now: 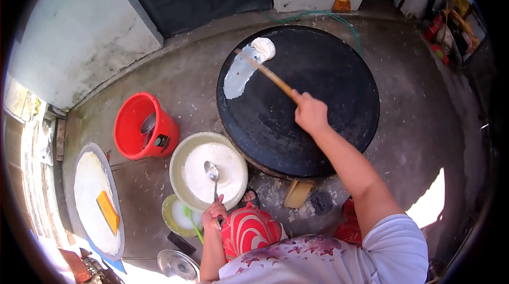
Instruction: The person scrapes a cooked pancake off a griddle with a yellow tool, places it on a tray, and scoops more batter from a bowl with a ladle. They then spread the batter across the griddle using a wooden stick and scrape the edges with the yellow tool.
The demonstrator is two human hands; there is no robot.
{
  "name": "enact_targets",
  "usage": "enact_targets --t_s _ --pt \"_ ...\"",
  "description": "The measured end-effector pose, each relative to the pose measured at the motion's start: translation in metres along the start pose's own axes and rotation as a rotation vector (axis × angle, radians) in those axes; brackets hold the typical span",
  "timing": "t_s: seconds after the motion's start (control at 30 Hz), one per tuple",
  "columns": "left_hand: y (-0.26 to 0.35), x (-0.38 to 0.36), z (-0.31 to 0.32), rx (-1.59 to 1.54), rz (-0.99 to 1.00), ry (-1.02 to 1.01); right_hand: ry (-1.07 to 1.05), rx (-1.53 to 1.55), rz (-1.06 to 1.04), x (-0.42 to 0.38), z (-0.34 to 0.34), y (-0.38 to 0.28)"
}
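Note:
My right hand point(311, 112) is closed round the handle of a wooden spreader point(275, 79), whose far end lies over a streak of white batter point(239, 74) on the big round black griddle point(318, 88). A thicker lump of batter point(263, 48) sits at the streak's upper end. My left hand point(214, 212) grips a metal ladle point(212, 172) by its handle. The ladle's bowl is over a pale basin point(176, 170) of white batter point(204, 164).
Left of the basin stands a red bucket point(123, 125) with utensils inside. A smaller bowl point(168, 215) holds whitish liquid and a green utensil. At far left, a round tray point(120, 215) bears a white sheet and a yellow scraper point(108, 212). A metal lid point(177, 266) lies near my left arm.

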State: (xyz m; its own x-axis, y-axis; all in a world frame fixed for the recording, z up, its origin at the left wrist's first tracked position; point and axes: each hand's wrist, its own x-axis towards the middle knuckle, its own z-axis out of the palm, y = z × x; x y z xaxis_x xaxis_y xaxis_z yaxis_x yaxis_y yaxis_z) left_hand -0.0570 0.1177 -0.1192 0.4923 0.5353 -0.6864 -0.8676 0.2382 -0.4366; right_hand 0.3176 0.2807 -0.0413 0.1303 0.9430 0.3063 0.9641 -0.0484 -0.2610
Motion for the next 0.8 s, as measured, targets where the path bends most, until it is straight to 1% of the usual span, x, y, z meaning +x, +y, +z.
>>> enact_targets --t_s 0.03,0.07,0.13,0.17,0.2,0.27,0.3,0.33,0.4,0.43,0.47,0.53,0.6,0.63,0.67,0.73,0.77,0.8 --pt "0.000 -0.001 -0.003 0.001 0.001 0.009 0.040 -0.097 0.073 0.015 0.007 0.023" --pt "0.001 -0.002 -0.005 0.001 -0.005 0.008 0.020 -0.100 0.137 0.025 -0.001 0.032" --pt "0.003 0.000 -0.002 0.009 -0.020 -0.003 0.020 0.033 0.228 0.028 0.001 0.024" --pt "0.004 0.000 -0.005 0.013 -0.012 -0.010 -0.011 0.217 0.297 0.025 0.005 0.013" --pt "0.004 0.001 -0.004 0.015 -0.005 -0.019 0.020 0.271 0.288 0.017 0.005 -0.005" --pt "0.004 0.005 -0.002 0.018 0.000 -0.010 -0.057 0.144 0.073 0.010 -0.005 -0.029" --pt "0.003 0.004 -0.003 0.021 0.010 0.010 -0.052 0.011 0.017 0.018 -0.004 -0.024" --pt "0.004 0.003 -0.004 0.025 0.011 0.021 -0.040 -0.172 0.059 0.032 0.001 -0.007" --pt "0.006 0.003 -0.004 0.013 -0.017 0.017 -0.052 -0.211 0.193 0.049 -0.002 0.028" --pt "0.008 0.002 -0.002 0.020 -0.019 0.013 -0.073 -0.178 0.247 0.045 -0.008 0.027" --pt "0.009 0.002 -0.004 0.021 -0.015 0.005 -0.065 -0.182 0.248 0.035 -0.006 0.022" --pt "0.009 0.004 -0.004 0.022 -0.023 -0.007 0.011 0.117 0.313 0.004 0.009 0.004" --pt "0.008 0.005 -0.002 0.061 0.037 0.018 -0.093 0.174 0.114 -0.022 -0.020 -0.026" --pt "0.009 0.006 -0.003 0.041 0.011 0.007 -0.020 0.111 0.079 -0.018 -0.005 -0.013" --pt "0.009 0.005 -0.004 0.043 0.013 0.019 -0.038 -0.033 0.131 -0.003 -0.004 0.006" --pt "0.008 0.004 -0.003 0.035 0.008 0.035 -0.024 -0.138 0.285 0.023 -0.005 0.049" --pt "0.011 0.004 -0.002 0.041 0.005 0.033 -0.018 -0.138 0.289 0.024 -0.008 0.046" --pt "0.015 0.004 -0.005 0.040 -0.006 0.020 -0.058 -0.026 0.380 0.026 -0.014 0.041"
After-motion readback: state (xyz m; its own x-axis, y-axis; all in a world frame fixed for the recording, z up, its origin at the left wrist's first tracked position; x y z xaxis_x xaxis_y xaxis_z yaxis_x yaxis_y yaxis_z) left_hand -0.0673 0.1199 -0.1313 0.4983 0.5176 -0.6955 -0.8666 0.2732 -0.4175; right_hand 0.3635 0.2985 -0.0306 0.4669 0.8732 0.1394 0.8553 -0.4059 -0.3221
